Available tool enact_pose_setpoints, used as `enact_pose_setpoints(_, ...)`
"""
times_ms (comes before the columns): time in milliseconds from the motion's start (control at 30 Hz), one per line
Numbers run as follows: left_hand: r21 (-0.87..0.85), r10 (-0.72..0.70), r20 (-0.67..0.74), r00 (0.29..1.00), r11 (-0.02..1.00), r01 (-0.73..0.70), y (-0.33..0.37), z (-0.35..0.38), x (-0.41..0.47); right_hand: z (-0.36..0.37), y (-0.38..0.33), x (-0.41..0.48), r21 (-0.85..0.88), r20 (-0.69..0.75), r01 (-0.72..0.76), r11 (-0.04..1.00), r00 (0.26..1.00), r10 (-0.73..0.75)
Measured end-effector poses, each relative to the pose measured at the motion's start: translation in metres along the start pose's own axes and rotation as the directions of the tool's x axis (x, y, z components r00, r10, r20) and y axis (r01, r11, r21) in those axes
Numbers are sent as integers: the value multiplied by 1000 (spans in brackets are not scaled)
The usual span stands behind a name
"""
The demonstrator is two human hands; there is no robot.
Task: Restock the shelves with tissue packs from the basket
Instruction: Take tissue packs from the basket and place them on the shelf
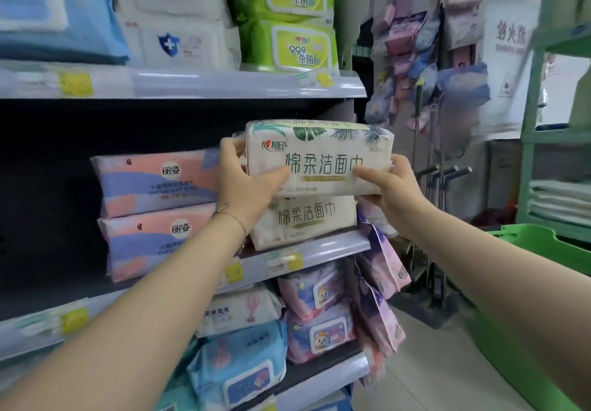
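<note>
Left hand (pixel 246 183) and right hand (pixel 391 191), both clamped on one tissue pack (pixel 319 158): each hand grips an end, thumb laid across the printed front, fingers curled behind or beneath. A thin bracelet (pixel 228 214) circles the left wrist. The pack is white with green leaf print and dark lettering, held level with its front toward the camera. It sits at the right end of the middle shelf (pixel 323 252), directly above a second pack of the same design (pixel 307 222) that lies on that shelf. Whether the two packs touch cannot be told.

To the left on the same shelf, two pink-and-blue packs (pixel 153 212) lie stacked one on the other, just beside the left hand.

The upper shelf (pixel 224 84) carries stacked green packs (pixel 287 17), white packs with a blue shield mark (pixel 179 14) and blue packs (pixel 51 14).

The lower shelf holds pink-purple packs (pixel 316 311) with cartoon lids, a white pack (pixel 240 311) and a blue pack (pixel 240 362).

Small pink and purple packs (pixel 380 282) hang at the shelf end. A green basket (pixel 540 247) stands at the right, behind the right forearm; its contents are out of sight.
</note>
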State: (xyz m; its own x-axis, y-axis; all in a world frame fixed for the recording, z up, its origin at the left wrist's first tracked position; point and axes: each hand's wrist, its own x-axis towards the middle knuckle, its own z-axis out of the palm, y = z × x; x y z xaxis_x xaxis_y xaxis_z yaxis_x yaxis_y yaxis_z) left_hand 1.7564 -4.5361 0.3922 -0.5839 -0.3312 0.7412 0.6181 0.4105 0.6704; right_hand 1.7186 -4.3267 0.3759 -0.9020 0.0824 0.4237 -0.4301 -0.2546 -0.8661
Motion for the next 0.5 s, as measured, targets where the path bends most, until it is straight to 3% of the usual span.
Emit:
enact_pose_setpoints(167,106,25,62,998,994,-31,-9,-3,19,18,15,27,-96,-87,14,995,996,-23)
enact_pose_setpoints(300,205,67,-11,998,977,-63,-24,-2,26,32,29,42,-287,-100,91,954,987,-124)
enact_pose_setpoints(400,338,157,-85,984,933,-120,-42,-1,30,40,36,59,-515,-159,94,852,966,-203)
enact_pose_setpoints(500,468,85,-69,994,883,-43,-47,2,33,49,34,73,-717,-148,55,695,962,-229)
